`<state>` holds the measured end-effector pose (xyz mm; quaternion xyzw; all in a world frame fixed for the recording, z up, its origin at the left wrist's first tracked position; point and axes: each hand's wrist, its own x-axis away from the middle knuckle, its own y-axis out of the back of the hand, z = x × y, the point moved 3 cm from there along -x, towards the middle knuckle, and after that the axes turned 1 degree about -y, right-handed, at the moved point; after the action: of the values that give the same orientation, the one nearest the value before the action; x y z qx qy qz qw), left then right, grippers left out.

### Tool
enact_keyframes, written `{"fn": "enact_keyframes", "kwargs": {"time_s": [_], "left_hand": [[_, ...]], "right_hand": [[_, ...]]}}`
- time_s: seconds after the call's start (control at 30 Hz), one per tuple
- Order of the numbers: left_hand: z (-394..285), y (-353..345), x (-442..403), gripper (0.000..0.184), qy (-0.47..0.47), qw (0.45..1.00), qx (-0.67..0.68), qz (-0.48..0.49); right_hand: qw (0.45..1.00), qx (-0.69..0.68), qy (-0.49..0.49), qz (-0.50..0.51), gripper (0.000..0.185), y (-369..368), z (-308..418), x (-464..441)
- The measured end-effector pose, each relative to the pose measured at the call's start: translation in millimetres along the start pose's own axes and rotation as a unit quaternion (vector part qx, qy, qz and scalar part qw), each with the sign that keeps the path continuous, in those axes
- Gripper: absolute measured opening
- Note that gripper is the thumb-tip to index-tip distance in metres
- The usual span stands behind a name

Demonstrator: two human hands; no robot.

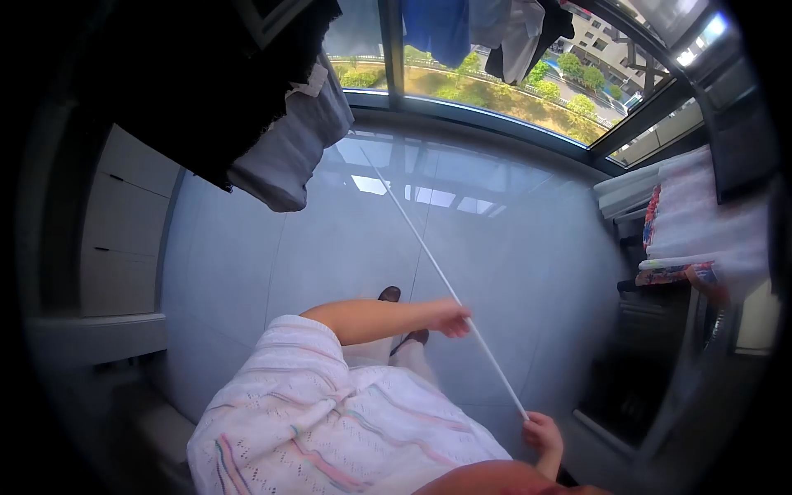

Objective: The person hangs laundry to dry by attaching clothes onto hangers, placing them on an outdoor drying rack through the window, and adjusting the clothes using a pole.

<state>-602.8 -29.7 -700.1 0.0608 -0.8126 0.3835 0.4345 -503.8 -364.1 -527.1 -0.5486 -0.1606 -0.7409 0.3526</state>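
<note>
A long, thin white pole (427, 252) slants across my view, its far tip over the floor toward the window. My left hand (450, 318) is closed on it around the lower middle part, with the fingers curled at the shaft. Farther down, my right hand (542, 434) grips the pole's near end, thumb and fingers wrapped around it. The far end is apart from the hanging clothes, and nothing is seen hanging on it.
Dark and grey clothes (285, 161) hang at upper left beside white drawers (124, 239). More clothes (437, 29) hang before the window. Folded fabric (701, 206) lies at right above a dark open unit (652, 355). Shiny tiles form the floor (223, 272); my shoes (389, 294) stand on it.
</note>
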Motion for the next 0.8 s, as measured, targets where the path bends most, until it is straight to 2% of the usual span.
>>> {"fn": "enact_keyframes", "kwargs": {"time_s": [0.13,0.23,0.37,0.43,0.53,0.6,0.7,0.8], "left_hand": [[67.3,79.2,48.7,0.023,0.021,0.993,0.088,-0.073],[110.3,144.3,89.2,0.023,-0.001,0.979,0.168,-0.120],[141.0,248.0,171.9,0.026,-0.112,0.947,0.249,-0.167],[141.4,300.2,227.8,0.024,-0.183,0.933,0.260,-0.169],[108.2,370.3,340.0,0.022,-0.302,0.899,0.204,-0.244],[70.3,398.5,415.8,0.021,-0.339,0.883,0.157,-0.284],[14.1,445.6,493.6,0.019,-0.409,0.869,0.101,-0.260],[-52.1,468.0,531.6,0.020,-0.466,0.858,0.052,-0.209]], "right_hand": [[0.991,0.123,-0.013,0.056,0.025,-61.8,7.3,-31.0],[0.973,0.209,-0.029,0.096,0.025,-130.3,19.7,-62.3],[0.944,0.293,-0.037,0.143,0.024,-249.5,22.9,-115.3],[0.945,0.283,-0.024,0.164,0.023,-322.7,16.3,-130.9],[0.950,0.226,-0.017,0.215,0.022,-436.0,4.2,-144.9],[0.950,0.192,0.004,0.244,0.023,-505.6,7.8,-143.1],[0.947,0.147,0.052,0.279,0.023,-597.0,3.5,-139.8],[0.959,0.114,0.084,0.246,0.022,-658.0,23.2,-123.8]]}}
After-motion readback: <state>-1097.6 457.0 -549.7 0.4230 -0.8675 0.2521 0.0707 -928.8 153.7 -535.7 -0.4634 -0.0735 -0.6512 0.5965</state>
